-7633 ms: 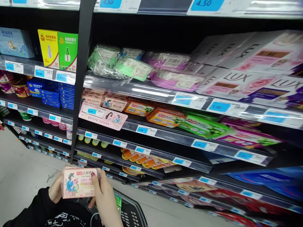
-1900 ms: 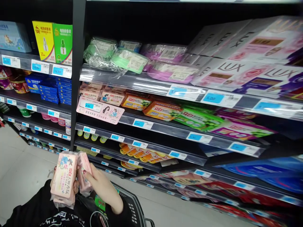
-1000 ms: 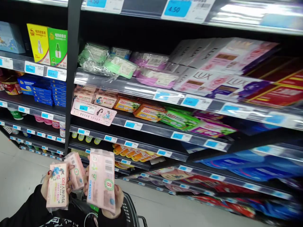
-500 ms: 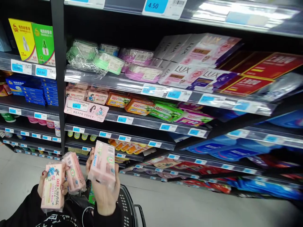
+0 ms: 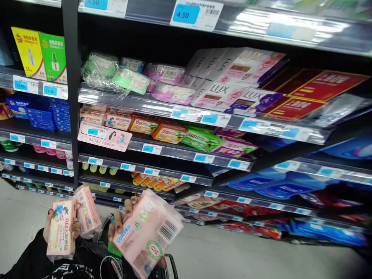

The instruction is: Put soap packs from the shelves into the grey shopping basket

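Note:
My left hand [image 5: 76, 229] is closed around a pink laundry soap pack [image 5: 61, 230], its printed front with flowers and red lettering facing up. A second pink soap pack [image 5: 88, 211] is held in the same hand, just behind the first and tilted. My right hand [image 5: 117, 224] grips another pink soap pack [image 5: 148, 234] in clear wrap, tilted so that its barcode and green round marks face me. The pack covers most of that hand; several fingers show along its left edge. Similar pink packs [image 5: 117, 120] sit on the shelf ahead.
A dark shopping basket, partly hidden, shows its handle [image 5: 172, 266] below my right hand. A green item [image 5: 114, 250] lies between my arms. Shelves ahead hold orange soap packs [image 5: 167, 133], LUX boxes [image 5: 221, 93] and red boxes [image 5: 328, 85]. Grey floor [image 5: 232, 248] runs along the shelf base.
My right hand has turned its soap pack and brought it closer, to the right and lower, so the broad barcode side shows. My left hand keeps both packs almost unmoved.

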Demonstrator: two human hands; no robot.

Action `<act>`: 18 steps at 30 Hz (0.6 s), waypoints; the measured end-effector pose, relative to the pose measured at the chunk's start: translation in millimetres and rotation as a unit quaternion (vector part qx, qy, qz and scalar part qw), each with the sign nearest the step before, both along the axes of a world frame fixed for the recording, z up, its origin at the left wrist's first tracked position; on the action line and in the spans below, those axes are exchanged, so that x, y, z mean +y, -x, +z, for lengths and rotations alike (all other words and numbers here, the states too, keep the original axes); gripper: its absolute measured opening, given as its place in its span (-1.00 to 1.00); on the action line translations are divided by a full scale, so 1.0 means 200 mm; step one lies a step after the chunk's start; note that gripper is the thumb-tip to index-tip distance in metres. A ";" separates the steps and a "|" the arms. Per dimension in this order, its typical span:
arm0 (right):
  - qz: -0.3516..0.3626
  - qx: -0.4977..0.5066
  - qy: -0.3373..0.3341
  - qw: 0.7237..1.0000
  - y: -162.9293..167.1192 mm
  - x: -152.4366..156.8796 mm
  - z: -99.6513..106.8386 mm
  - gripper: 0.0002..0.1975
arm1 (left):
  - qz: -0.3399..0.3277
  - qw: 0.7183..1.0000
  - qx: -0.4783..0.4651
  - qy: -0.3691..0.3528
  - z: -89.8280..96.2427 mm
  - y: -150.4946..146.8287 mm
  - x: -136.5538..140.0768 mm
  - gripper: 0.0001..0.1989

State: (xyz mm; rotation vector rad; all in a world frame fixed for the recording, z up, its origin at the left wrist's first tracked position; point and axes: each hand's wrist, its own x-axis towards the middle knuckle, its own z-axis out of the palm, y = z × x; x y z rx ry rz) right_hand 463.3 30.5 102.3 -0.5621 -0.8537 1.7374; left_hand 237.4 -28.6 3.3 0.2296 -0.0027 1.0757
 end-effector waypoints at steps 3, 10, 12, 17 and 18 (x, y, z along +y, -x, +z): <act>0.033 -0.050 -0.021 0.998 -0.05 -0.02 0.07 0.04 | 0.009 1.000 -0.008 -0.004 0.00 -0.01 0.01 -0.33; -0.170 -0.418 -0.045 0.891 -0.04 -0.06 0.27 -0.35 | 0.021 1.000 -0.019 -0.007 0.04 -0.04 0.02 -0.30; -0.199 -0.444 -0.046 0.873 -0.05 -0.05 0.25 -0.34 | 0.020 1.000 -0.017 -0.008 0.06 -0.04 0.03 -0.32; -0.129 -0.272 -0.028 0.953 -0.14 -0.02 0.14 -0.30 | 0.002 1.000 -0.019 0.002 0.08 -0.04 0.02 -0.32; -0.073 -0.187 -0.013 0.980 -0.15 -0.01 0.12 -0.31 | 0.008 1.000 -0.027 0.005 0.08 -0.04 0.02 -0.31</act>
